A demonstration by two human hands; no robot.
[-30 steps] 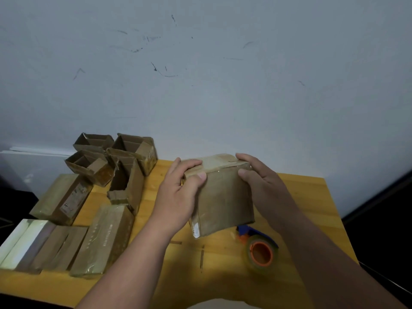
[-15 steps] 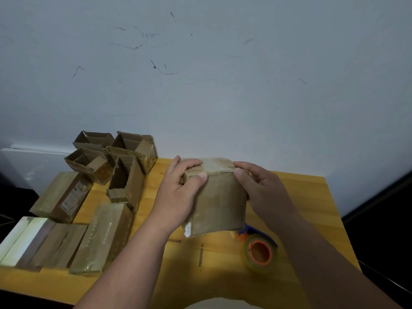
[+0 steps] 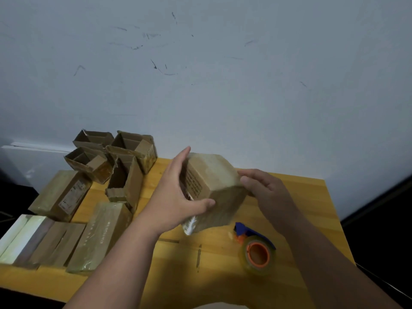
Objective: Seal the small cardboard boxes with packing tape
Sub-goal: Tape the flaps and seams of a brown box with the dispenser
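A small taped cardboard box (image 3: 214, 188) is held tilted above the middle of the wooden table (image 3: 312, 197). My left hand (image 3: 176, 197) holds its left side, fingers straight up along the far face and thumb across the near face. My right hand (image 3: 265, 190) touches its right edge with thumb and fingers. A packing tape dispenser (image 3: 256, 250) with an orange core and blue handle lies on the table just below and right of the box.
Several open, empty cardboard boxes (image 3: 124, 152) cluster at the table's back left. Closed, taped boxes (image 3: 100, 235) lie flat along the left front. A grey scuffed wall stands right behind the table. Beyond the table's right edge the floor is dark.
The box has been turned between both hands, its printed side now facing up-left. My left hand shifted from gripping the top corner to lying along the left side.
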